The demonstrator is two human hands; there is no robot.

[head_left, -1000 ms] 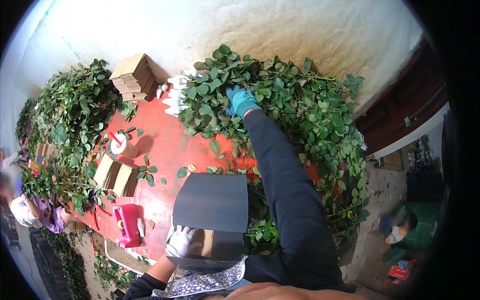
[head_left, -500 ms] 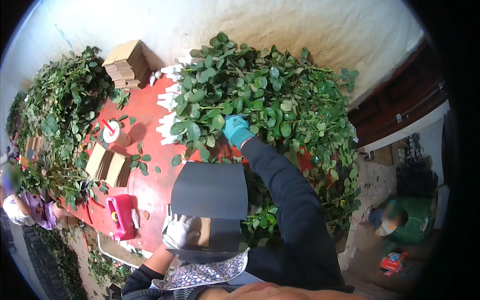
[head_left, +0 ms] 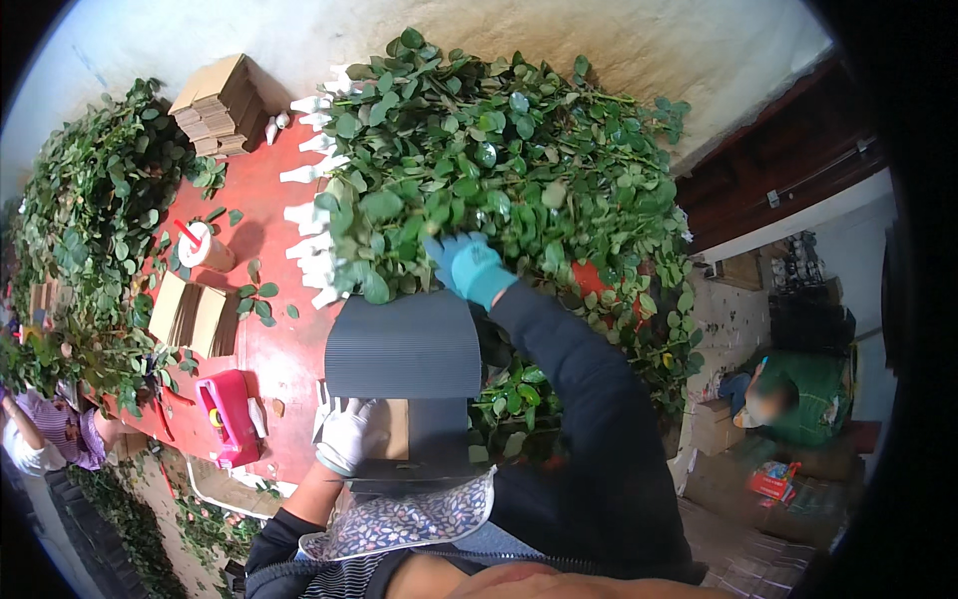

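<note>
My right hand (head_left: pixel 473 270), in a teal glove, is over the near edge of a big pile of leafy rose stems (head_left: pixel 499 170). Its fingers are stretched out against the leaves and grip nothing that I can see. White-wrapped flower heads (head_left: pixel 304 172) stick out along the pile's left side. In a white glove, my left hand (head_left: pixel 349 437) lies with fingers apart on a brown cardboard piece (head_left: pixel 396 431). That cardboard rests on a dark grey corrugated board (head_left: pixel 403 349), whose far part curves up.
On the red table (head_left: pixel 289 349) stand a pink container (head_left: pixel 228 419), folded cardboard (head_left: pixel 190 317), a cup with a red straw (head_left: pixel 207 250) and a cardboard stack (head_left: pixel 220 110). More foliage (head_left: pixel 90 210) heaps at left. Another person (head_left: pixel 770 399) is at far right.
My right hand has drawn nearer to me across the pile, and its fingers have spread. White-wrapped heads now reach closer to the grey board. My left hand stays on the cardboard.
</note>
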